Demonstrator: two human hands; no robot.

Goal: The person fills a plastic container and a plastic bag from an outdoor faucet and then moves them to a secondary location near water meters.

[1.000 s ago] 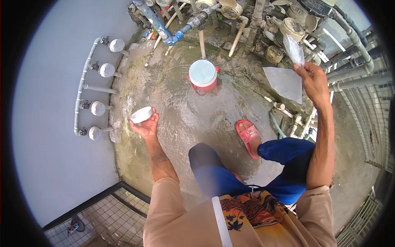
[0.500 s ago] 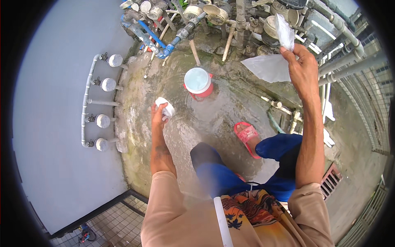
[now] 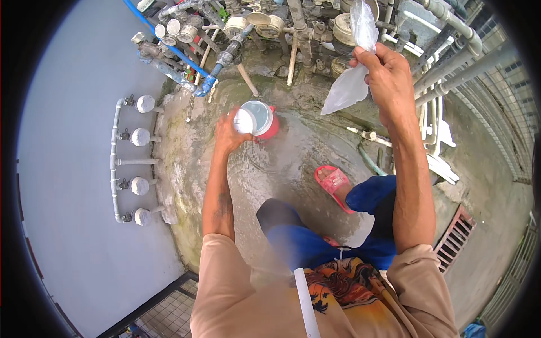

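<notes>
My left hand (image 3: 230, 134) is closed round a small white round container (image 3: 243, 121), whose open side or face is turned up. The container overlaps the left rim of a bucket (image 3: 274, 125) with a white rim and red lower body; whether they touch I cannot tell. Pale, cloudy-looking water (image 3: 261, 115) fills the bucket. Up at the right, my right hand (image 3: 386, 73) pinches a clear plastic bag (image 3: 345, 90) at its gathered middle. One part of the bag stands up above the fingers, and the wider part hangs down to the left.
Water meters (image 3: 268, 25) and pipes crowd the far side. More round meters (image 3: 141, 137) line the grey wall (image 3: 73, 169) at left. The concrete floor (image 3: 282, 174) is wet. A pink slipper (image 3: 333, 179) is on my foot, and a rusty drain grate (image 3: 456, 238) lies at right.
My left hand has carried the white container forward and right, from beside the bucket to its rim. My right hand has risen a little and moved left with the plastic bag. The view has shifted slightly.
</notes>
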